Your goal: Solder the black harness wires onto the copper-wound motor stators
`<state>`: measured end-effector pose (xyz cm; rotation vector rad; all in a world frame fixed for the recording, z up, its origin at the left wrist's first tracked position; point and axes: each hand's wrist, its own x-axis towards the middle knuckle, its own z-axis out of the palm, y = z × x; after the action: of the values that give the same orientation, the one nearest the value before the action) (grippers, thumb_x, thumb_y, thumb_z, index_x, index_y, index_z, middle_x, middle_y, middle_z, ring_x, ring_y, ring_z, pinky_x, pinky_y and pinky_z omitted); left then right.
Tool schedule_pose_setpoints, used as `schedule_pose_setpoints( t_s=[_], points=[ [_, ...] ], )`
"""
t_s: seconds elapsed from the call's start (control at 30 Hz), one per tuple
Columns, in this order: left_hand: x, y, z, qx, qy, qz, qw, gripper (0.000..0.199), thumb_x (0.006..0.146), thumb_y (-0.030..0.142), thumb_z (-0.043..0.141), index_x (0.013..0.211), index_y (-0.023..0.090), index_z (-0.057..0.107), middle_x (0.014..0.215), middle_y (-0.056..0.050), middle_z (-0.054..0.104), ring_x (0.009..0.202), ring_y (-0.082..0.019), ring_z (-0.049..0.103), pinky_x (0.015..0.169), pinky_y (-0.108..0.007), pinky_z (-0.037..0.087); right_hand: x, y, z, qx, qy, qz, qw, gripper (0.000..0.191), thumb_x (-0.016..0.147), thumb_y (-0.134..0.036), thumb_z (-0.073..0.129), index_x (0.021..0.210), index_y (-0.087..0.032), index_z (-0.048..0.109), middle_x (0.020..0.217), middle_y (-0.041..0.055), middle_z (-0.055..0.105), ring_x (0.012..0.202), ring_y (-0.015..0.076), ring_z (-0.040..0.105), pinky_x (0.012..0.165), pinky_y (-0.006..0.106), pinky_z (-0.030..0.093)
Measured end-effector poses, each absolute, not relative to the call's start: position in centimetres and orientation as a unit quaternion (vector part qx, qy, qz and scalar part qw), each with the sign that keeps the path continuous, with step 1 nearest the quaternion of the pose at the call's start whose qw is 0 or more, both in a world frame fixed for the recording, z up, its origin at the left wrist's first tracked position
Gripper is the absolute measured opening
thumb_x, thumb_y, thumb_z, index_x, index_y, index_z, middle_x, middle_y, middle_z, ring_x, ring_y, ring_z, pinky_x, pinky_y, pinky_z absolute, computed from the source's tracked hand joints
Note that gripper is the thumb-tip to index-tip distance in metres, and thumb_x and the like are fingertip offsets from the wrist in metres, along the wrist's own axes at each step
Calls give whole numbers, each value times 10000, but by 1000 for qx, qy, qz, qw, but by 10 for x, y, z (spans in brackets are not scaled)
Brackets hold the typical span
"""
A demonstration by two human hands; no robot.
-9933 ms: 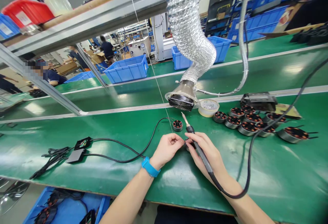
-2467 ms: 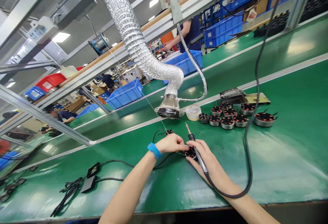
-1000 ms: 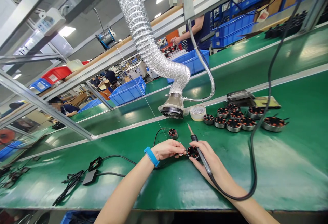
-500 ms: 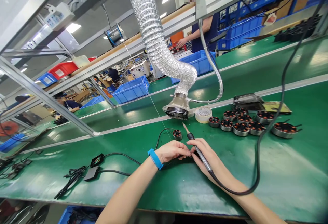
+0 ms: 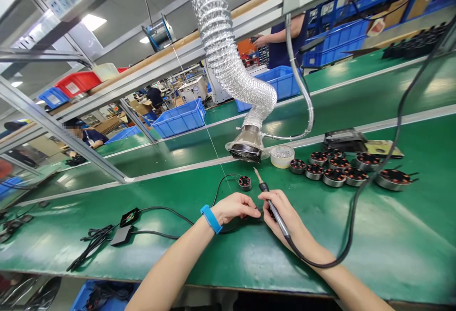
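Observation:
My right hand is closed around a soldering iron, whose tip points up and away over the green bench. Beside it, my left hand, with a blue band at the wrist, has its fingers pinched near a dark cable end; what sits between the fingertips is too small to make out. Just beyond both hands lies a small round motor coil with a thin black cable. That cable runs by my left hand. Farther left are an open black box and a grey flat piece with cables.
A silver duct hangs down to a fume hood beyond the hands. Several motor coils and a round tub stand at the right. A person is across the bench.
My hands have parted slightly, leaving a small gap between the fingertips. The view has shifted a little. The person across the bench has moved their hands.

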<state>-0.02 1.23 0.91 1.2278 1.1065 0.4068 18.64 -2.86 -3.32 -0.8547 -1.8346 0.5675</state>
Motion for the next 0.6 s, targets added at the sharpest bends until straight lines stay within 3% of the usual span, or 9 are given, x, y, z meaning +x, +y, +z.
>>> schedule_pose_setpoints(
  t_s=[0.17,0.3,0.47,0.6],
  points=[
    [1,11,8,531,437,182,703,497,546,453,899,819,117,654,689,3,635,599,-100,566,592,-254,421,187,-29,-31,-354,-755,232,500,325,931,-77,427,1203,-244,487,1022,44,450,842,141,539,797,264,492],
    [7,10,7,550,456,199,671,484,596,519,858,731,117,625,550,39,548,485,-64,465,489,-227,367,187,-30,-30,-353,-755,233,502,318,941,-87,439,1214,-245,480,1027,43,454,858,142,539,813,258,487],
    [6,9,9,550,450,174,681,535,598,582,827,751,103,642,673,-5,612,512,-76,523,466,-229,421,185,-29,-31,-358,-751,230,504,300,928,-65,429,1165,-238,492,1005,33,445,813,127,536,767,241,478],
    [2,8,10,544,456,183,680,536,616,570,825,777,85,662,655,-11,604,515,-83,524,459,-230,431,185,-29,-31,-364,-748,234,504,335,913,-52,446,1186,-241,496,999,28,455,804,127,543,760,248,476]
  ],
)
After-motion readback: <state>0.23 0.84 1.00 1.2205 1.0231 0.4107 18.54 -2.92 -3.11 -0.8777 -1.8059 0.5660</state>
